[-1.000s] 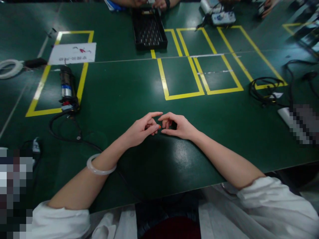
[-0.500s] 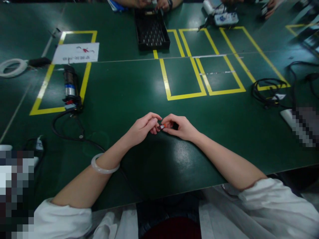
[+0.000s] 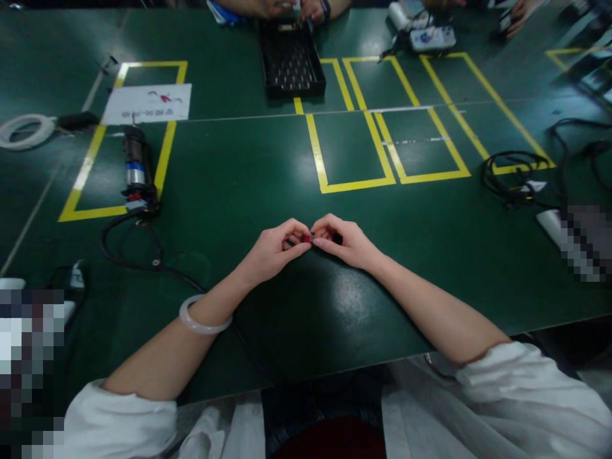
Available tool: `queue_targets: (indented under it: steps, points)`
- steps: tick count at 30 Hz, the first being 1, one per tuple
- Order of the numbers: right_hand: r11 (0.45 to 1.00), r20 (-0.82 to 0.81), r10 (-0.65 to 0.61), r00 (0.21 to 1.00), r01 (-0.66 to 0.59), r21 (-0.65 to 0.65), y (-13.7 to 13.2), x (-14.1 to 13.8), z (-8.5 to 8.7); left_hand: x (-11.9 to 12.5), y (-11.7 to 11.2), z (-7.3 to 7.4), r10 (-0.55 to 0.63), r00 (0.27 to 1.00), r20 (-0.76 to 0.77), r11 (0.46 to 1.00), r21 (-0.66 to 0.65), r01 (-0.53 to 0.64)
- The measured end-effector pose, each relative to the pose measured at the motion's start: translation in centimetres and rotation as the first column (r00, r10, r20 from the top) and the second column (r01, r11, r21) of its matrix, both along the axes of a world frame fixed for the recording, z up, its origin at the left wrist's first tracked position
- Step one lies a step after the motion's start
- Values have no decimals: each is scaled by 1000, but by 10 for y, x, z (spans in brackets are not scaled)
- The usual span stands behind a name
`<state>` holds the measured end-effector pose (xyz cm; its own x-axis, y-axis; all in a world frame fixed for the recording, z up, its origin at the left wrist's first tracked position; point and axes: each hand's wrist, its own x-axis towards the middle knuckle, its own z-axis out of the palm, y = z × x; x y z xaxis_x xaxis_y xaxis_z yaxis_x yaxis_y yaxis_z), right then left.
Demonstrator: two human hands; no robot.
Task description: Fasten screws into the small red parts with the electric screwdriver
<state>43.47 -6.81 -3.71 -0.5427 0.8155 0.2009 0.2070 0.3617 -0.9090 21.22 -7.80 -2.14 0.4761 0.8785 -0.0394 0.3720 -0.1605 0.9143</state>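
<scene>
Both my hands meet over the green table (image 3: 229, 166), fingertips nearly touching. Between them is a tiny red and dark part (image 3: 307, 239), too small to name. My left hand (image 3: 277, 252), with a pale bangle (image 3: 205, 328) on its wrist, pinches the part's red end between thumb and fingers. From the other side my right hand (image 3: 347, 242) closes thumb and forefinger on its dark end. The fingertips cover much of the part.
A black electric tool (image 3: 136, 169) with a cable lies at left by a printed sheet (image 3: 148, 104). Another person's hands (image 3: 310, 9) are over a black tray (image 3: 294, 89). Coiled black cable (image 3: 514, 175) lies right; a tape roll (image 3: 26, 132) far left.
My left thumb and fingers have shifted in to grip the small part, which has turned and now shows red on the left. My right hand has barely moved.
</scene>
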Motion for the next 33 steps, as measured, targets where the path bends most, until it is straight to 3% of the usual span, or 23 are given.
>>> queue_targets:
  steps: [6, 16, 21, 26, 30, 33]
  points:
    - [1000, -30, -1, 1000, 2, 6, 2, -1, -1, 1, -3, -1, -2, 1000, -30, 993, 115, 5]
    - [995, -36, -23, 999, 27, 95, 4, -1, -5, 3, -3, 1, 55, 998, 0, 989, 134, -55]
    - [995, -16, -10, 1000, 11, 98, 5, 0, -6, 1, -4, 1, 49, 998, 26, 989, 136, -52]
    - [998, 6, -42, 999, 42, 47, 5, 1, -6, -2, -1, 6, 56, 997, -58, 990, 131, -48]
    - [995, -43, -104, 994, 103, -18, 7, 3, -9, -25, 17, 15, 166, 968, -189, 953, 282, -108]
    - [993, -51, -112, 992, 110, -39, 7, 4, -10, -63, 36, 26, 325, 866, -379, 869, 481, -116]
